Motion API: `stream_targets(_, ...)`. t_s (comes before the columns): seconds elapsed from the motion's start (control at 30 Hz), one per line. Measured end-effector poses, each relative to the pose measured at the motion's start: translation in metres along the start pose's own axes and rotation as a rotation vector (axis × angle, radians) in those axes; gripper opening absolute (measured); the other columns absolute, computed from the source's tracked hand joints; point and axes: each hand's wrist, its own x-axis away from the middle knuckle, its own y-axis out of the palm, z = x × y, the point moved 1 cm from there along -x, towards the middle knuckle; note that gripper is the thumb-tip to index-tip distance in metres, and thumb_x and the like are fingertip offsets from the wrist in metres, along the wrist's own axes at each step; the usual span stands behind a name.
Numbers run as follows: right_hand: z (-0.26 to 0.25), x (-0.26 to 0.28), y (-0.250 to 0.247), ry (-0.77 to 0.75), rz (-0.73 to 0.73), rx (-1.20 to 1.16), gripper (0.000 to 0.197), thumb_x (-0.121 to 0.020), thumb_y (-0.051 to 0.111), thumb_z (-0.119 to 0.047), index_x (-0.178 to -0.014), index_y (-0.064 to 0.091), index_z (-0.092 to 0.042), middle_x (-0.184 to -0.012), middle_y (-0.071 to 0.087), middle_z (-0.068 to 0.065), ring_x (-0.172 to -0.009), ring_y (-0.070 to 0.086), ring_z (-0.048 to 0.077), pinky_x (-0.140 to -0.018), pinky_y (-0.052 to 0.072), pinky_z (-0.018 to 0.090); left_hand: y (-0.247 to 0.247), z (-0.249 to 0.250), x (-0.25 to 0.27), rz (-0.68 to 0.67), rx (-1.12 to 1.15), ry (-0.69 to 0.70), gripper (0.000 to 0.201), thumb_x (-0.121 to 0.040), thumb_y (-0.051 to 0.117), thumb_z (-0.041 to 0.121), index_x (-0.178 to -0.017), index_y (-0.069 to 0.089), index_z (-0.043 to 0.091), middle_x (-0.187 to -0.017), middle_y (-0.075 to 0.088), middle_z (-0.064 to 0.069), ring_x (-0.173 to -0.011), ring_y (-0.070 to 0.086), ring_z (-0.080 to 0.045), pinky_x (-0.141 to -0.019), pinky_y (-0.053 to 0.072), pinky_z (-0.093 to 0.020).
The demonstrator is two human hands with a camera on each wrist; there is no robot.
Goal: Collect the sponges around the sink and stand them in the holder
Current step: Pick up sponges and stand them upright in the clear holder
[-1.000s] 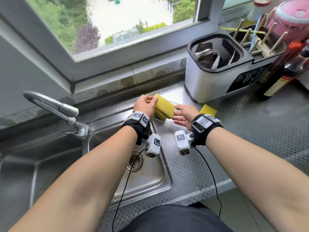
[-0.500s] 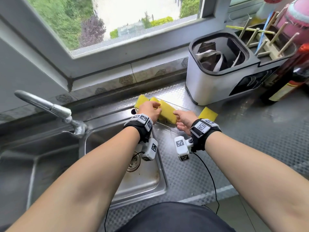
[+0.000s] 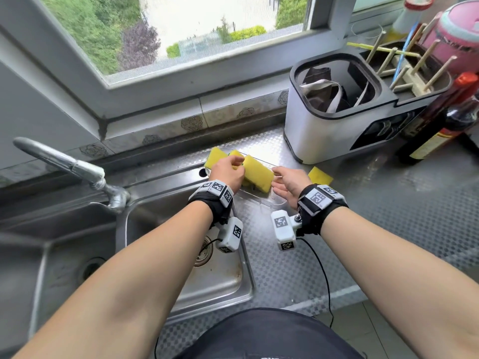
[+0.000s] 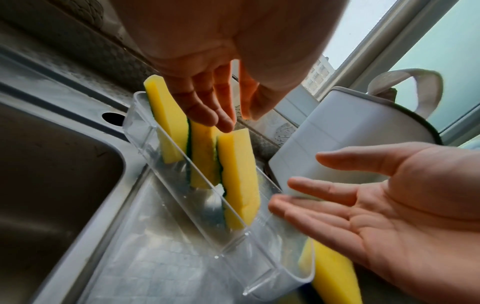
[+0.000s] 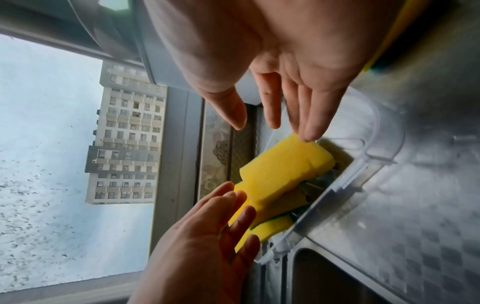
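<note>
The sponges (image 4: 236, 176) are bright yellow with dark green backs, the holder (image 4: 259, 253) is clear, the desk (image 3: 375, 229) is steel-grey with a fine checked pattern, the bin (image 3: 308, 136) is white with a black rim, and the wrist straps (image 3: 215, 206) are black.

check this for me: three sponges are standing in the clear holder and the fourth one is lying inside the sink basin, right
Not quite. Three sponges do stand in the clear holder, but the fourth sponge lies on the steel counter beside the right hand, not in the sink basin. The head view shows it.
</note>
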Motion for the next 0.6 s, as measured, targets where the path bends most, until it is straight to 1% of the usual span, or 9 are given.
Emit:
stream_targets(0.07,-0.011,0.011,-0.01,-0.034,-0.016,-0.019,0.022,-0.089,0.058,-0.017,-0.102,0.061,0.0,-0.088,0.062,0.015,-0.079,0.065,0.025,-0.084,0.056,0.034,0.002,0.008,0.002,0.025,0.038,0.041,0.029,-0.084,0.056,0.02,-0.11,0.068,0.019,-0.108,0.072,0.0,-0.095,0.066,-0.018,-0.09,0.05,-0.027)
stream_targets(0.1,-0.016,0.015,-0.017,-0.047,-0.013,-0.02,0.015,-0.089,0.057,-0.018,-0.092,0.059,-0.003,-0.089,0.065,0.015,-0.079,0.068,0.026,-0.075,0.057,0.03,0.003,0.014,0.003,0.029,0.063,0.067,0.028,-0.084,0.057,0.02,-0.109,0.068,0.019,-0.106,0.072,0.0,-0.092,0.065,-0.017,-0.088,0.05,-0.026)
stream_targets(0.2,-0.025,0.014,-0.045,-0.058,0.089,-0.035,0.009,-0.087,0.057,-0.017,-0.085,0.058,-0.008,-0.079,0.065,0.012,-0.065,0.066,0.023,-0.053,0.054,0.024,0.016,0.032,0.007,-0.02,0.161,0.091,0.025,-0.083,0.058,0.019,-0.106,0.069,0.02,-0.097,0.071,0.001,-0.086,0.066,-0.016,-0.083,0.051,-0.026)
stream_targets(0.27,-0.026,0.007,-0.066,-0.054,0.179,-0.042,0.008,-0.087,0.057,-0.017,-0.081,0.057,-0.011,-0.074,0.061,0.008,-0.059,0.062,0.019,-0.046,0.049,0.022,0.027,0.043,0.012,-0.072,0.287,0.054,0.022,-0.082,0.058,0.016,-0.101,0.069,0.019,-0.089,0.069,-0.002,-0.074,0.066,-0.019,-0.072,0.053,-0.028)
stream_targets(0.33,-0.025,0.0,-0.084,-0.067,0.284,-0.023,0.012,-0.087,0.056,-0.017,-0.075,0.055,-0.014,-0.069,0.056,0.005,-0.053,0.055,0.014,-0.041,0.045,0.02,0.038,0.055,0.02,-0.14,0.409,0.008,0.018,-0.083,0.057,0.01,-0.098,0.068,0.015,-0.085,0.066,-0.006,-0.062,0.064,-0.019,-0.056,0.049,-0.024)
stream_targets(0.4,-0.022,-0.008,-0.102,-0.083,0.381,0.007,0.011,-0.085,0.058,-0.017,-0.075,0.056,-0.014,-0.072,0.057,0.006,-0.053,0.051,0.013,-0.037,0.042,0.018,0.05,0.069,0.03,-0.256,0.508,-0.047,0.016,-0.086,0.055,0.006,-0.097,0.065,0.011,-0.082,0.063,-0.008,-0.059,0.061,-0.017,-0.047,0.045,-0.019)
stream_targets(0.47,-0.02,-0.013,-0.113,-0.087,0.436,0.032,0.008,-0.08,0.062,-0.021,-0.084,0.062,-0.014,-0.086,0.063,0.008,-0.063,0.056,0.016,-0.041,0.042,0.021,0.062,0.079,0.041,-0.4,0.543,-0.11,0.015,-0.088,0.053,0.005,-0.1,0.061,0.008,-0.078,0.06,-0.008,-0.059,0.058,-0.018,-0.046,0.043,-0.02)
stream_targets(0.5,-0.018,-0.015,-0.116,-0.078,0.435,0.051,0.015,-0.079,0.063,-0.023,-0.091,0.065,-0.014,-0.093,0.064,0.008,-0.072,0.058,0.018,-0.046,0.044,0.024,0.069,0.081,0.046,-0.465,0.513,-0.134,0.015,-0.088,0.054,0.006,-0.102,0.06,0.007,-0.078,0.058,-0.008,-0.059,0.057,-0.019,-0.048,0.043,-0.021)
stream_targets(0.6,-0.014,-0.019,-0.117,-0.082,0.361,0.139,0.017,-0.081,0.064,-0.021,-0.096,0.068,-0.012,-0.095,0.063,0.005,-0.091,0.056,0.021,-0.07,0.048,0.031,0.091,0.08,0.057,-0.582,0.332,-0.19,0.032,-0.089,0.056,0.015,-0.119,0.056,0.004,-0.086,0.06,-0.014,-0.064,0.059,-0.025,-0.061,0.052,-0.033)
